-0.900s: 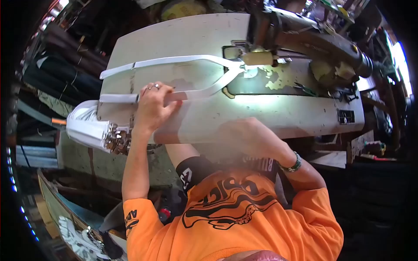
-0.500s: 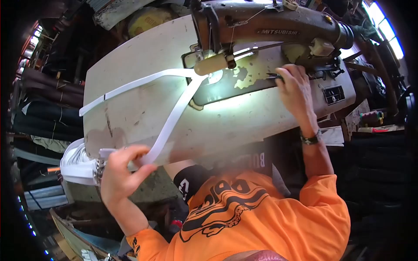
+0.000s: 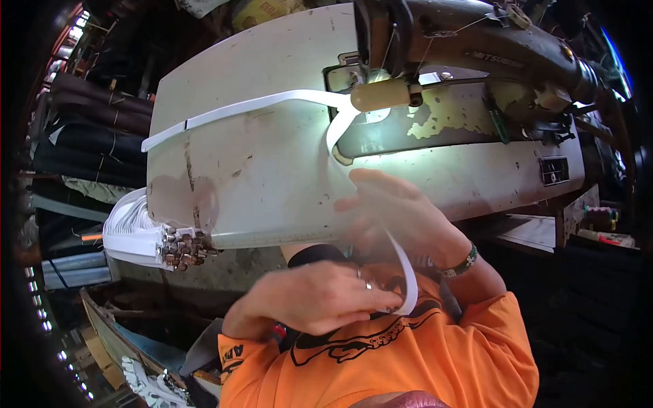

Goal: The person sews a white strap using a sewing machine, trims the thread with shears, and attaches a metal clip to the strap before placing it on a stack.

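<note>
A white strap (image 3: 408,279) runs from under the sewing machine (image 3: 476,41) down toward my body and ends at my left hand (image 3: 320,296). My left hand is closed on that end in front of the orange shirt, with a small dark metallic bit at its fingertips. My right hand (image 3: 415,217) is beside the strap's middle, above the table's front edge; motion smears its fingers, so its hold is unclear. Another length of white strap (image 3: 238,111) lies leftward across the table (image 3: 272,177). On the machine bed rests a green-handled tool (image 3: 498,121).
A bundle of white straps with metal ends (image 3: 136,238) hangs at the table's left corner. Dark rolled material (image 3: 88,146) is stacked at far left. Thread spools (image 3: 600,217) stand at right. More white straps (image 3: 146,384) lie at lower left.
My right hand has left the green-handled tool on the machine bed and moved left to the strap. My left hand has moved right and toward my body with the strap end. The view has shifted.
</note>
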Tool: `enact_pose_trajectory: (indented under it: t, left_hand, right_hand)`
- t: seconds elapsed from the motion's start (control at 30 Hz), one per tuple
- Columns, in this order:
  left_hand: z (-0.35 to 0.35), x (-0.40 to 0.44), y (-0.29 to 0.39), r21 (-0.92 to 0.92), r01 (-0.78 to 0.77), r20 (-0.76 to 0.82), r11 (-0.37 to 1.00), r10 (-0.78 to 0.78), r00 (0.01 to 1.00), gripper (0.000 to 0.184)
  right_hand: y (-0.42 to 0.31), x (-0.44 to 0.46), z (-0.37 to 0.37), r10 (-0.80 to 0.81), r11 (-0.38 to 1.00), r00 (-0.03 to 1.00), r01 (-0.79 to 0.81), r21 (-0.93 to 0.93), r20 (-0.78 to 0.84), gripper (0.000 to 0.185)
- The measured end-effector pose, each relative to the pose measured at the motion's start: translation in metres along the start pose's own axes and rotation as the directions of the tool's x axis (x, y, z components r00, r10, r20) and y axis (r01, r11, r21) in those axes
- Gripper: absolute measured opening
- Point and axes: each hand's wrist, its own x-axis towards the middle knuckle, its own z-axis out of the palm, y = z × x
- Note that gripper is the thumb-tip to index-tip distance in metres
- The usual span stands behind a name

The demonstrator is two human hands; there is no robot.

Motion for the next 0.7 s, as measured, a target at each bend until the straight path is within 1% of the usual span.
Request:
enact_pose_trajectory:
  t: [0.07, 0.1, 0.13, 0.17, 0.2, 0.23, 0.33, 0.37, 0.47, 0.5, 0.6, 0.63, 0.7]
  left_hand:
    - [-0.037, -0.001, -0.014, -0.019, -0.007, -0.04, 1.0, 0.006, 0.999, 0.04]
    - [-0.059, 0.0, -0.023, 0.146, 0.14, -0.249, 0.979, -0.101, 0.963, 0.036]
    - [-0.081, 0.005, -0.035, 0.271, 0.31, -0.46, 0.911, -0.161, 0.873, 0.033]
    - [-0.102, 0.018, -0.055, 0.474, 0.448, -0.605, 0.758, -0.089, 0.791, 0.031]
    - [-0.131, 0.026, -0.084, 0.595, 0.38, -0.569, 0.708, 0.038, 0.821, 0.033]
    - [-0.151, 0.032, -0.107, 0.705, 0.31, -0.517, 0.638, 0.162, 0.841, 0.036]
    - [-0.166, 0.042, -0.129, 0.564, 0.268, -0.415, 0.781, -0.013, 0.91, 0.038]
    - [-0.161, 0.043, -0.132, 0.645, 0.259, -0.397, 0.719, 0.025, 0.918, 0.033]
    - [-0.147, 0.043, -0.123, 0.634, 0.323, -0.437, 0.703, -0.019, 0.899, 0.026]
    - [-0.141, 0.044, -0.121, 0.651, 0.297, -0.448, 0.699, 0.037, 0.893, 0.02]
    - [-0.123, 0.046, -0.125, 0.67, 0.418, -0.49, 0.614, -0.058, 0.87, 0.021]
    - [-0.116, 0.05, -0.118, 0.69, 0.441, -0.498, 0.574, -0.066, 0.865, 0.021]
    - [-0.103, 0.053, -0.117, 0.694, 0.473, -0.527, 0.543, -0.064, 0.847, 0.02]
  right_hand:
    - [0.012, 0.008, -0.014, -0.08, 0.996, 0.997, 0.08, 0.034, -0.011, 0.057]
    - [0.016, 0.011, -0.021, -0.109, 0.992, 0.994, 0.11, 0.059, -0.012, 0.055]
    - [0.02, 0.013, -0.029, -0.139, 0.987, 0.99, 0.139, 0.084, -0.012, 0.053]
    - [0.017, 0.008, -0.03, -0.163, 0.986, 0.987, 0.163, 0.034, 0.0, 0.052]
    - [0.013, 0.004, -0.028, -0.187, 0.982, 0.982, 0.187, -0.02, 0.013, 0.051]
    - [0.004, -0.004, -0.011, -0.187, 0.971, 0.982, 0.179, -0.156, -0.037, 0.053]
    - [0.01, -0.014, -0.003, -0.354, 0.849, 0.932, 0.355, -0.393, 0.078, 0.054]
    - [0.008, -0.019, -0.001, -0.362, 0.814, 0.927, 0.367, -0.45, 0.1, 0.055]
    - [0.0, -0.039, -0.006, -0.355, 0.707, 0.92, 0.381, -0.596, 0.167, 0.058]
    - [-0.011, -0.049, -0.002, -0.317, 0.715, 0.94, 0.323, -0.62, 0.125, 0.056]
    - [-0.024, -0.063, -0.013, -0.27, 0.627, 0.954, 0.274, -0.729, 0.126, 0.052]
    - [-0.029, -0.065, -0.013, -0.29, 0.6, 0.952, 0.26, -0.756, 0.097, 0.047]
    - [-0.041, -0.069, -0.012, -0.283, 0.506, 0.951, 0.255, -0.824, 0.12, 0.046]
